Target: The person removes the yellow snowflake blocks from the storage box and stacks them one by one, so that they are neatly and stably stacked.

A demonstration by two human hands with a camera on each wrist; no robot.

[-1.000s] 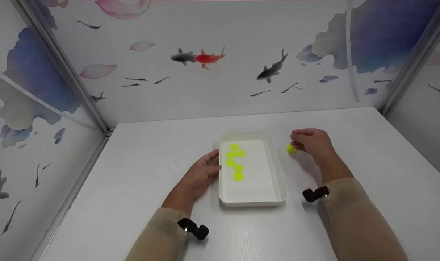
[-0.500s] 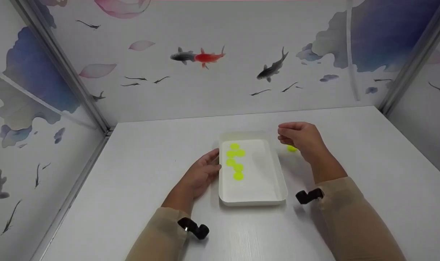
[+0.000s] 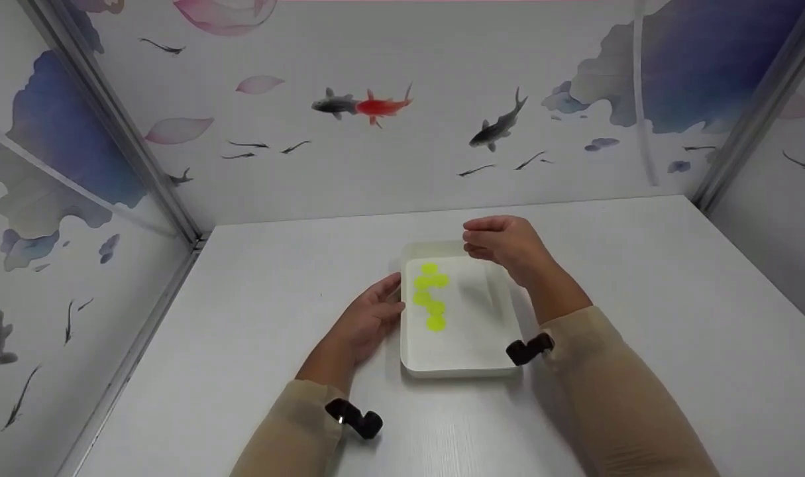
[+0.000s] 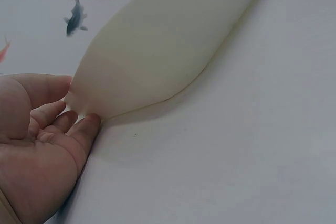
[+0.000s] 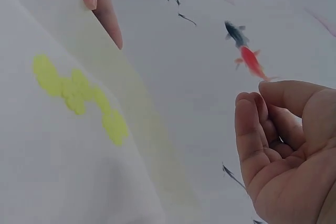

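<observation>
A shallow white tray lies on the table with several flat, round yellow pieces along its left side. At its left long wall is my left hand; the thumb is at the rim and the fingertips are against the outer wall in the left wrist view. My right hand is above the tray's far right corner. Its fingers bend toward the thumb, tips close together. No yellow shows at these tips; whether something small is between them I cannot tell.
The white table is bordered by panels printed with fish and petals, the back panel just beyond the tray. Black devices are strapped to both sleeved wrists.
My right hand has left the yellow piece on the table and moved left over the tray; its arm covers that spot. My left hand and the tray have stayed put.
</observation>
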